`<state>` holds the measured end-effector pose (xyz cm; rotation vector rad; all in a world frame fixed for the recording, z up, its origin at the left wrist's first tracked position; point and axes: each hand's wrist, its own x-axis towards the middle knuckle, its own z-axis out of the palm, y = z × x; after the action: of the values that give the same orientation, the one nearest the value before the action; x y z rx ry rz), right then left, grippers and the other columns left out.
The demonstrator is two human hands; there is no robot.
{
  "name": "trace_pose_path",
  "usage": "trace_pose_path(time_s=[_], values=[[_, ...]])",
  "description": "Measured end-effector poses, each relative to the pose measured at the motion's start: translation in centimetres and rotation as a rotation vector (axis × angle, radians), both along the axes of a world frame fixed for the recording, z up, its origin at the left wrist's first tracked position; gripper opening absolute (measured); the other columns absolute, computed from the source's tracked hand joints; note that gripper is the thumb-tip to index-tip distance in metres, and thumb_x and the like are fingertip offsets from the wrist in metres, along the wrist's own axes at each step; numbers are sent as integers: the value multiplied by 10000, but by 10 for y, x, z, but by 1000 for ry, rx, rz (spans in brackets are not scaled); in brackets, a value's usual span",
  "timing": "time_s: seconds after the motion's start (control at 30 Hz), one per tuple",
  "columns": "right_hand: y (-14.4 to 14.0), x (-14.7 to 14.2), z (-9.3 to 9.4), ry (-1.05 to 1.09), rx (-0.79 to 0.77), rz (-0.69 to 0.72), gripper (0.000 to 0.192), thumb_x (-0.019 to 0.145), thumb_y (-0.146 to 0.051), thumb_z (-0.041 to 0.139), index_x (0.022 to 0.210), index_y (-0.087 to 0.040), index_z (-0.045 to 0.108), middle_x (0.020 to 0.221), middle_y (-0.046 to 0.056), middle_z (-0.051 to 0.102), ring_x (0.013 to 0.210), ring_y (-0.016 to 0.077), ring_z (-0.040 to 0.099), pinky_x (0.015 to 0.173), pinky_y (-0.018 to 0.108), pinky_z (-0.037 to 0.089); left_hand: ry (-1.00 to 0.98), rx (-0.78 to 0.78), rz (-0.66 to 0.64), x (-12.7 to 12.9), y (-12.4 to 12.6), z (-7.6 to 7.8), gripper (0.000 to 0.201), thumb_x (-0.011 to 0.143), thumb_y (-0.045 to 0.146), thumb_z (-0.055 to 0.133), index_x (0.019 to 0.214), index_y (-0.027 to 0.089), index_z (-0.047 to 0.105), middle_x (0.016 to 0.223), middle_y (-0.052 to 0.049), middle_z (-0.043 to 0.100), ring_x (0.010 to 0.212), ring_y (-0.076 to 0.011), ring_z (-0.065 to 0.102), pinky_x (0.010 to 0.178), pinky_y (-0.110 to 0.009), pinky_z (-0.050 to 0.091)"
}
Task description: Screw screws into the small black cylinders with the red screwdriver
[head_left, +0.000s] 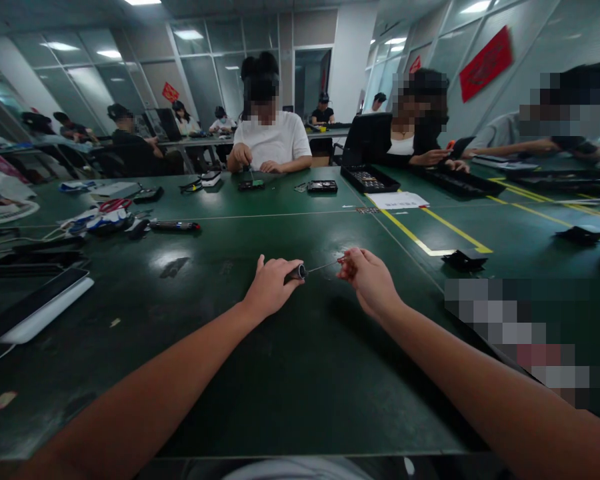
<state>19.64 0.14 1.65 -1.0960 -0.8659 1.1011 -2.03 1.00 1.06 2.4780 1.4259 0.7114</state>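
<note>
My left hand [270,287] is closed around the dark handle of a small screwdriver [296,273], whose thin metal shaft points right. My right hand [367,277] holds its fingertips pinched at the shaft's tip, around something small and reddish that I cannot make out. Both hands hover just above the dark green table [280,373] in front of me, a short gap apart.
A tablet on a white base [35,307] lies at the left. Tools and cables [105,220] sit further back left. Black trays [370,179] and a paper sheet [397,200] lie past yellow tape lines [430,243]. People work across the table.
</note>
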Motion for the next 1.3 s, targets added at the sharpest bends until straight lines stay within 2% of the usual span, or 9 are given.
trace_pose_path(time_s=[0.33, 0.5, 0.63, 0.73, 0.87, 0.97, 1.07, 1.17, 1.3], values=[[-3, 5, -1, -424, 192, -102, 275, 944, -493, 512, 916, -233, 598, 745, -4, 605, 676, 168, 577, 663, 343, 509, -70, -7, 5, 1, 0, -3, 321, 930, 312, 653, 1247, 258, 630, 1135, -37, 686, 1115, -253, 605, 1195, -658, 176], [-5, 7, 5, -438, 218, -141, 268, 960, -481, 503, 946, -231, 597, 782, 6, 620, 704, 174, 592, 679, 351, 505, -195, -24, 8, 3, -3, 3, 275, 923, 267, 642, 1186, 188, 629, 1202, -87, 649, 1122, -250, 608, 1047, -454, 475], [-8, 6, 12, -409, 242, -162, 254, 960, -469, 505, 944, -233, 597, 785, 3, 621, 708, 170, 596, 689, 348, 506, -287, -69, 28, 7, -6, 11, 422, 959, 240, 561, 1375, 196, 507, 1307, -103, 611, 1202, -248, 582, 1053, -432, 468], [-12, 6, 18, -384, 244, -165, 244, 959, -460, 503, 934, -235, 592, 782, 1, 618, 709, 167, 591, 700, 344, 501, -306, -150, 31, 10, -6, 18, 363, 986, 264, 476, 1338, 189, 523, 1239, -99, 633, 1103, -233, 617, 971, -398, 506], [-14, 5, 22, -381, 249, -171, 241, 959, -461, 505, 929, -239, 594, 776, 3, 616, 711, 170, 589, 699, 340, 492, -206, -272, 20, 15, 0, 22, 259, 938, 345, 559, 1135, 183, 606, 1037, -75, 680, 906, -225, 647, 800, -356, 529], [-15, 5, 22, -382, 258, -171, 243, 960, -463, 503, 937, -239, 594, 771, 4, 619, 710, 171, 586, 695, 337, 489, -85, -278, -57, 20, 8, 19, 230, 911, 394, 614, 1014, 194, 659, 989, -68, 696, 881, -230, 653, 762, -353, 520], [-14, 5, 22, -371, 261, -163, 237, 961, -455, 499, 937, -237, 588, 778, 7, 623, 711, 171, 585, 699, 340, 492, -1, -227, -74, 26, 17, 14, 228, 928, 338, 578, 1071, 196, 685, 1092, -87, 703, 982, -249, 657, 841, -382, 523], [-13, 5, 20, -370, 267, -155, 223, 959, -439, 495, 932, -236, 583, 777, 7, 619, 708, 172, 584, 707, 349, 494, 123, -213, -54, 32, 25, 11, 323, 913, 327, 592, 1204, 213, 673, 1209, -104, 691, 1082, -282, 650, 915, -414, 516], [-13, 5, 19, -390, 275, -146, 224, 957, -439, 498, 933, -236, 589, 776, 6, 615, 704, 174, 583, 702, 351, 485, 279, -262, -60, 38, 29, 16, 316, 879, 361, 651, 1164, 237, 705, 1178, -94, 714, 1068, -298, 665, 873, -394, 527]])
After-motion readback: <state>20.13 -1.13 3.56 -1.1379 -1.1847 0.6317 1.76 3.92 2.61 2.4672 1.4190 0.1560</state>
